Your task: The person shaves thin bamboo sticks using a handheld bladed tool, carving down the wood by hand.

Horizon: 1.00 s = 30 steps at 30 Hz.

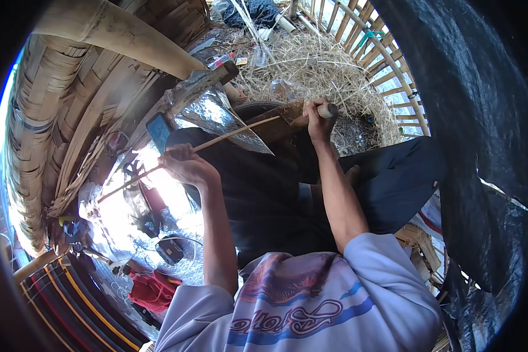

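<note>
My left hand [188,166] is closed around a thin bamboo stick [234,132], which slants from the lower left up to the right. In my right hand [319,122] is the pale wooden handle [330,110] of a broad-bladed knife. Its brownish blade [276,130] reaches left from the fist, and the stick's far end lies at or against it. Whether the edge bites into the stick I cannot tell. Both hands are in front of my dark-trousered, folded legs [252,193].
A woven bamboo wall [53,123] and a thick bamboo pole [123,38] stand at left. Straw [311,64] covers the ground ahead, beside a bamboo slat fence [387,58]. Black sheeting [481,146] hangs at right. A blue phone-like object [158,132], black adapter [169,251] and red cloth [152,291] lie left.
</note>
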Available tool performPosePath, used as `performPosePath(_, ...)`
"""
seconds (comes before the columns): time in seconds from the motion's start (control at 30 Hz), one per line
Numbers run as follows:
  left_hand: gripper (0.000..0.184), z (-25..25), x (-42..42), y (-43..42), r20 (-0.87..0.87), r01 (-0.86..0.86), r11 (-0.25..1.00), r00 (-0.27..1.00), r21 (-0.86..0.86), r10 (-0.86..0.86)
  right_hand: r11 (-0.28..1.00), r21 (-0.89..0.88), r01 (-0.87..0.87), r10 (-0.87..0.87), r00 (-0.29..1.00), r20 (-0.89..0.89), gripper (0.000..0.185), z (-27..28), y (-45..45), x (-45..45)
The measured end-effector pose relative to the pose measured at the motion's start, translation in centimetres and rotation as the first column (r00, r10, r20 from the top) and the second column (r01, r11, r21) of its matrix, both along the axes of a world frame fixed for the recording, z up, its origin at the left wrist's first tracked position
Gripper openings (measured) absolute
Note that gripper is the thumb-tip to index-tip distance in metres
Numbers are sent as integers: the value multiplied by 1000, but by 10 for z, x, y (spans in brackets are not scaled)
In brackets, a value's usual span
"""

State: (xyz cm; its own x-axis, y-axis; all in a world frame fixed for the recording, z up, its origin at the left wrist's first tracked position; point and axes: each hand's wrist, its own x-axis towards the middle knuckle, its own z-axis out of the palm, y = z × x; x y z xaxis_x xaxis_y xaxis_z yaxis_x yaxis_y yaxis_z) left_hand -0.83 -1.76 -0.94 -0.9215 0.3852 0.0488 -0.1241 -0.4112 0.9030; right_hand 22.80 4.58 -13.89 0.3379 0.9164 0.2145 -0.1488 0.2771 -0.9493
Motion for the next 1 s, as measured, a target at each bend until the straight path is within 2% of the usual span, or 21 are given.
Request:
performPosePath(0.03, 39, 0, 0, -1, -2, 0, 1000, 1000, 6, 0, 1000, 6, 0, 0, 1000, -2, 21, 6, 1, 0)
performPosePath(0.1, 40, 0, -3, 0, -59, 83, 996, 995, 17, -82, 993, -18, 119, -119, 993, 0, 22, 18, 7, -3)
performPosePath(0.17, 40, 0, -3, 2, -54, 53, 999, 997, 3, -53, 991, -56, 124, -130, 986, -106, 17, 41, 10, 3)
performPosePath(0.23, 40, -2, 0, -1, -37, 29, 999, 999, -19, -30, 994, -19, 108, -110, 974, -196, 16, 50, 15, 9)
performPosePath(0.27, 38, -5, 0, -2, -56, 43, 999, 997, -25, -44, 994, -18, 110, -111, 974, -196, 16, 49, 15, 9)
performPosePath(0.33, 37, -8, -1, -3, -80, 52, 998, 995, -33, -55, 993, 46, 113, -108, 990, -95, 17, 36, 10, 7)
performPosePath(0.37, 37, -9, -2, -4, -68, 36, 998, 997, -46, -39, 995, -15, 95, -93, 990, 105, 19, 20, -1, 2)
performPosePath(0.5, 38, -4, 1, -6, -52, 17, 998, 998, -68, -21, 997, -67, 41, -36, 996, 87, 19, 0, -11, -7)
performPosePath(0.6, 37, -11, -6, -8, -74, 48, 998, 996, -50, -51, 995, -98, 29, -36, 997, -75, 20, 11, 4, 5)
performPosePath(0.63, 37, -12, -7, -9, -74, 46, 998, 996, -52, -50, 995, -99, 28, -35, 997, -75, 20, 22, 5, 7)
performPosePath(0.7, 36, -13, -10, -10, -59, 33, 997, 998, -69, -37, 984, -123, 125, -150, 963, -225, 18, 38, 9, 10)
performPosePath(0.73, 36, -13, -10, -11, -58, 30, 997, 998, -77, -35, 995, -56, 85, -95, 969, -228, 18, 41, 13, 14)
performPosePath(0.83, 36, -14, -10, -9, -75, 22, 999, 997, -47, -25, 996, -66, 59, -75, 959, -274, 19, 54, 19, 14)
performPosePath(0.87, 36, -15, -11, -8, -85, 30, 999, 996, -42, -34, 996, 6, 91, -84, 947, -309, 20, 46, 18, 7)
performPosePath(0.9, 36, -15, -11, -8, -95, 40, 998, 994, -38, -44, 996, -23, 91, -92, 995, -49, 19, 29, 10, 2)
performPosePath(0.97, 36, -10, -7, -7, -81, 29, 998, 996, -64, -34, 999, -18, 39, -41, 995, -96, 17, -13, 4, -4)
performPosePath(1.0, 37, -8, -6, -4, -73, 8, 996, 997, -87, -14, 998, -59, 28, -33, 996, -84, 17, -10, 6, -3)
